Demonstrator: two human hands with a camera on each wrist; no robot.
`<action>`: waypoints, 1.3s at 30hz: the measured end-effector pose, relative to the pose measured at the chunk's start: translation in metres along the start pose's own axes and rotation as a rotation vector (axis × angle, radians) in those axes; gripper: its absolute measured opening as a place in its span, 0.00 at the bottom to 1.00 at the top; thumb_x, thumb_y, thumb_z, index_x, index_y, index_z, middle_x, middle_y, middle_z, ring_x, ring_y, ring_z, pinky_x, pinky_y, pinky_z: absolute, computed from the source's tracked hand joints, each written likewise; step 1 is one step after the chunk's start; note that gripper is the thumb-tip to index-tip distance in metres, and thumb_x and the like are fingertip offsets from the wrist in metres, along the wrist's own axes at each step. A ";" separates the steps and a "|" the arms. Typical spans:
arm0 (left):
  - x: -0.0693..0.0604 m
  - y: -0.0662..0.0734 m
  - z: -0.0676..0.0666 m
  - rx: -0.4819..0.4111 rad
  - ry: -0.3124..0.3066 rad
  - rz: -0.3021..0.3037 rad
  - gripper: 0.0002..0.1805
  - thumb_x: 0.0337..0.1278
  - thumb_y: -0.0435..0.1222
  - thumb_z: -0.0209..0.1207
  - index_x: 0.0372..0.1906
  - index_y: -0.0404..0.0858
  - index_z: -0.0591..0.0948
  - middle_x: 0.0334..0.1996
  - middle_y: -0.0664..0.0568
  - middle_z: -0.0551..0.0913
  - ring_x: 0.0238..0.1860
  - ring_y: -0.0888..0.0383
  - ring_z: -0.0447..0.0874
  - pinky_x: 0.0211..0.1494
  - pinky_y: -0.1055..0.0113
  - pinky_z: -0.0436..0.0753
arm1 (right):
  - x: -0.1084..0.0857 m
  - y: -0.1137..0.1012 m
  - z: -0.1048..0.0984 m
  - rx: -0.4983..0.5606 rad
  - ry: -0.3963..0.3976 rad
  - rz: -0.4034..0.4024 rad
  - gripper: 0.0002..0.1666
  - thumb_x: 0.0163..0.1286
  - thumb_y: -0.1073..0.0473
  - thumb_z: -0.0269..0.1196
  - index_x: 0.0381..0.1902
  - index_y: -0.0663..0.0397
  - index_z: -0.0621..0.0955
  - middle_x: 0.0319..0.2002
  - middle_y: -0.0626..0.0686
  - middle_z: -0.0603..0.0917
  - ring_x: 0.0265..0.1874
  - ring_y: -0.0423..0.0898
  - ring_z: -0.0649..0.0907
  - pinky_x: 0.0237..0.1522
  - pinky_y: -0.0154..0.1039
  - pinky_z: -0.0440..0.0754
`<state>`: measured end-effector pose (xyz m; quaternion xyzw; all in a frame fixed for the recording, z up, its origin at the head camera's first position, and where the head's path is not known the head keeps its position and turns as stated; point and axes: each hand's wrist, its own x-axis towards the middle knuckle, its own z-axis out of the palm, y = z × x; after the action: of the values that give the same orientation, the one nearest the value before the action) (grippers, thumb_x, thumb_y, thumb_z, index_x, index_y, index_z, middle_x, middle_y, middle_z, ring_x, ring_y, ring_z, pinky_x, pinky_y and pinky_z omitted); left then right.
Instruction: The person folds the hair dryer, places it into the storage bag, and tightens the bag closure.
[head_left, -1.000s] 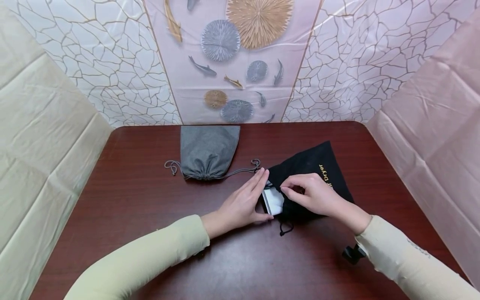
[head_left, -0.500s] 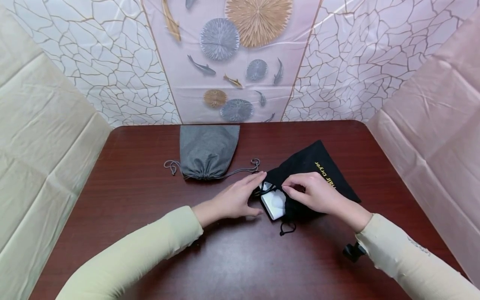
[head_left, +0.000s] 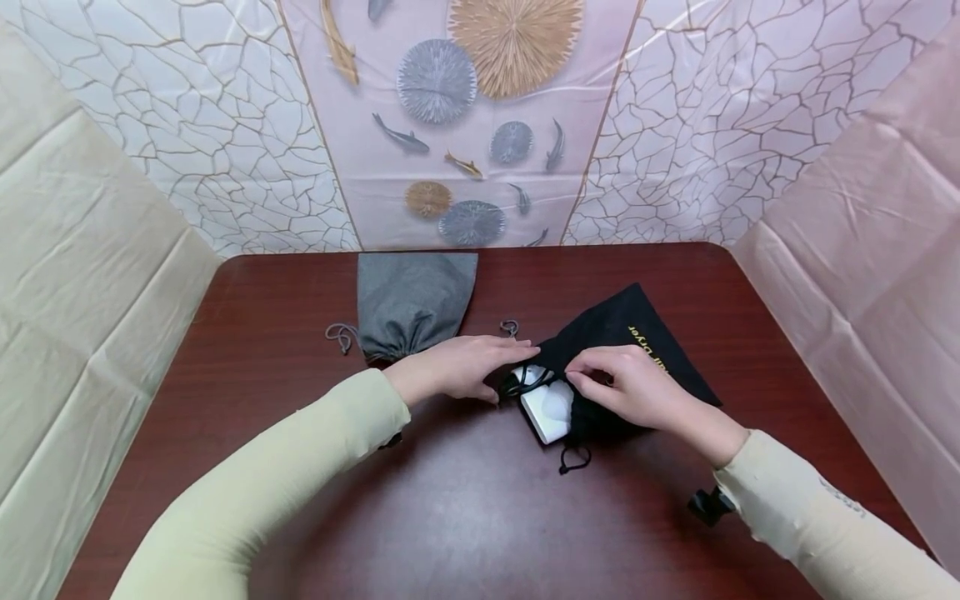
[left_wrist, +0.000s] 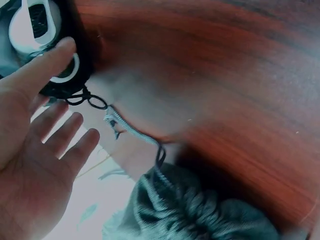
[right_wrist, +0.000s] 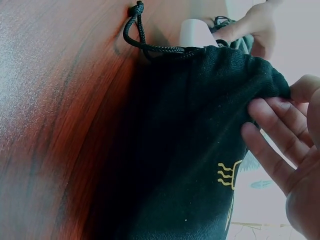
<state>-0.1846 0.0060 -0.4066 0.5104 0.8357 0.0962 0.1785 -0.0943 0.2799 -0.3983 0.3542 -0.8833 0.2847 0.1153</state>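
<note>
A black drawstring bag (head_left: 600, 329) with yellow "Hair Dryer" lettering lies on the right half of the table. From its mouth pokes a white appliance (head_left: 550, 412); in the left wrist view a dark grille ringed in white (left_wrist: 39, 22) shows on it, and the rest is hidden inside the bag. My right hand (head_left: 626, 385) pinches the cloth at the bag's mouth between thumb and fingers. Fingers extended, my left hand (head_left: 468, 367) hovers beside the mouth near the black cord (left_wrist: 97, 102); whether its fingertips touch the bag I cannot tell.
A grey drawstring bag (head_left: 420, 296) lies at the table's back edge, partly behind my left hand. Its grey cord (left_wrist: 132, 129) stretches toward the black bag. One black cord loop (head_left: 575, 458) rests on the brown table (head_left: 450, 517). Patterned sheets (head_left: 517, 183) surround the table.
My left hand has come away from the white appliance and shifted left and back, now partly covering the grey bag. The black bag has turned slightly, exposing more of the appliance. My right hand keeps its pinch.
</note>
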 end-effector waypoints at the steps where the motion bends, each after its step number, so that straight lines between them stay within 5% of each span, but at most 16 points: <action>1: 0.001 -0.001 0.001 -0.002 -0.005 0.000 0.48 0.65 0.39 0.75 0.85 0.47 0.63 0.84 0.50 0.62 0.82 0.53 0.62 0.80 0.54 0.69 | 0.000 0.000 0.000 0.002 0.001 0.003 0.10 0.68 0.71 0.71 0.40 0.50 0.89 0.36 0.40 0.89 0.32 0.32 0.81 0.33 0.35 0.82; 8: 0.005 -0.005 0.006 -0.053 0.023 0.015 0.48 0.57 0.46 0.79 0.81 0.46 0.69 0.80 0.49 0.69 0.81 0.53 0.65 0.80 0.55 0.68 | 0.000 0.000 0.000 0.024 -0.007 0.008 0.09 0.68 0.71 0.71 0.41 0.52 0.89 0.36 0.41 0.89 0.31 0.32 0.80 0.32 0.34 0.82; 14: 0.004 -0.006 0.010 -0.104 0.075 0.068 0.47 0.52 0.48 0.81 0.76 0.44 0.74 0.71 0.52 0.79 0.70 0.55 0.78 0.74 0.57 0.75 | 0.001 0.000 0.000 0.031 -0.009 0.007 0.09 0.68 0.71 0.71 0.41 0.53 0.89 0.36 0.42 0.89 0.31 0.32 0.80 0.32 0.35 0.82; 29: 0.012 -0.012 0.030 -0.291 0.390 0.027 0.22 0.55 0.42 0.80 0.50 0.43 0.81 0.45 0.55 0.90 0.50 0.60 0.89 0.58 0.64 0.84 | 0.008 -0.001 -0.003 0.018 0.036 -0.012 0.10 0.67 0.72 0.71 0.40 0.51 0.89 0.35 0.39 0.88 0.30 0.32 0.79 0.33 0.28 0.77; 39: 0.025 -0.003 0.040 -0.176 0.486 -0.048 0.22 0.55 0.45 0.80 0.46 0.43 0.80 0.39 0.55 0.87 0.41 0.58 0.88 0.45 0.61 0.85 | 0.005 0.002 -0.002 0.010 0.044 -0.021 0.10 0.66 0.72 0.71 0.39 0.51 0.88 0.33 0.39 0.87 0.30 0.32 0.79 0.32 0.29 0.77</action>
<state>-0.1817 0.0264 -0.4490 0.4348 0.8544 0.2840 0.0185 -0.0996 0.2795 -0.3959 0.3578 -0.8752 0.2957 0.1359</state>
